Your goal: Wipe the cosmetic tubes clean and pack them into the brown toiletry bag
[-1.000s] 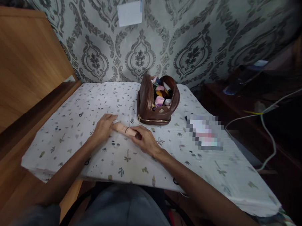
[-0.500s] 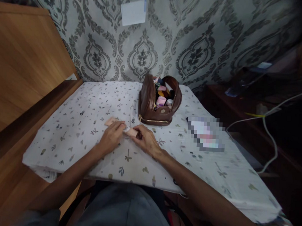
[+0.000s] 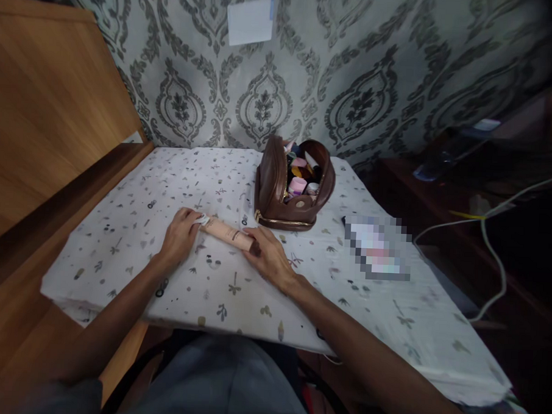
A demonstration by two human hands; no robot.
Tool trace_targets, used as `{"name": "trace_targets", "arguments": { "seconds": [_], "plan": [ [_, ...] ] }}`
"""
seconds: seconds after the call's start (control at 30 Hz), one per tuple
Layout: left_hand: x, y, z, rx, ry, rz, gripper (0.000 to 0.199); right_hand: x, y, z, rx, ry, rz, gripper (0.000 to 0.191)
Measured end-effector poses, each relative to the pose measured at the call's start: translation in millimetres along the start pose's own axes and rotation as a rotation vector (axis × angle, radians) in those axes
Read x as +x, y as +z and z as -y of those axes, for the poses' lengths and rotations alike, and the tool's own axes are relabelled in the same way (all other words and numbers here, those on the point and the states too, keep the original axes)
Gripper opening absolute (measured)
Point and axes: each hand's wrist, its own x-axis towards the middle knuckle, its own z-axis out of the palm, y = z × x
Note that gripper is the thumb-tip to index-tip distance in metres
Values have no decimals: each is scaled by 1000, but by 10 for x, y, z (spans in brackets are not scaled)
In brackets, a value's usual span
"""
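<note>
A peach-coloured cosmetic tube [image 3: 224, 231] with a dark brown cap [image 3: 255, 247] lies slantwise between my hands, low over the patterned cloth. My right hand [image 3: 270, 258] grips it near the cap end, thumb and fingers on its sides. At the far left end of the tube, my left hand [image 3: 179, 234] pinches a small white wipe [image 3: 203, 218] against it. Most of the tube's length shows between the hands, with small print too fine to read. The left fingertips partly hide the wipe and the tube's end.
A brown toiletry bag [image 3: 272, 188] stands unzipped beyond my right hand, filled with several cosmetics. To the right lies a blurred-out flat object [image 3: 377, 248]. A wooden panel [image 3: 57, 81] borders the table's left side; a white cable [image 3: 493, 265] hangs past its right edge.
My left hand has slid leftward along the tube with the wipe, uncovering the tube's middle. My right hand stays near the cap. The view has shifted slightly.
</note>
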Motion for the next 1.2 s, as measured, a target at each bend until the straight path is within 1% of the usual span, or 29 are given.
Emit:
{"name": "trace_targets", "arguments": {
  "seconds": [0.1,0.2,0.27,0.33,0.4,0.47,0.53,0.63,0.73,0.83,0.97,1.07,1.13,1.2],
  "plan": [
    [-57,-3,-233,-45,109,-17,30,5,-30,40,25,28,-2,33],
    [-154,30,-548,-88,294,-14,32,3,-51,101,55,83,14,24],
    [-215,73,-731,-80,411,-16,33,-1,-54,137,65,118,27,22],
    [-246,114,-826,-54,491,-28,33,-4,-50,157,76,147,43,22],
    [-229,137,-796,-23,518,-44,32,-3,-43,158,92,169,58,21],
    [-163,130,-652,11,488,-56,32,3,-38,145,99,185,59,21],
    [-62,97,-445,39,421,-60,33,13,-40,131,95,189,71,21],
    [100,28,-162,64,283,-61,35,29,-58,124,71,179,94,21],
    [203,-6,-28,69,189,-60,36,33,-70,130,20,154,117,19],
    [222,37,-5,66,176,-51,35,21,-46,129,-80,120,114,21],
    [195,155,5,54,208,-10,35,1,4,107,-171,109,85,27],
    [170,178,-57,16,232,-6,34,0,-3,94,-86,124,34,31],
    [129,152,-188,-27,263,-25,35,8,-28,94,30,170,31,32],
    [56,126,-383,-70,339,-38,36,26,-48,99,180,245,35,31]
  ]
}}
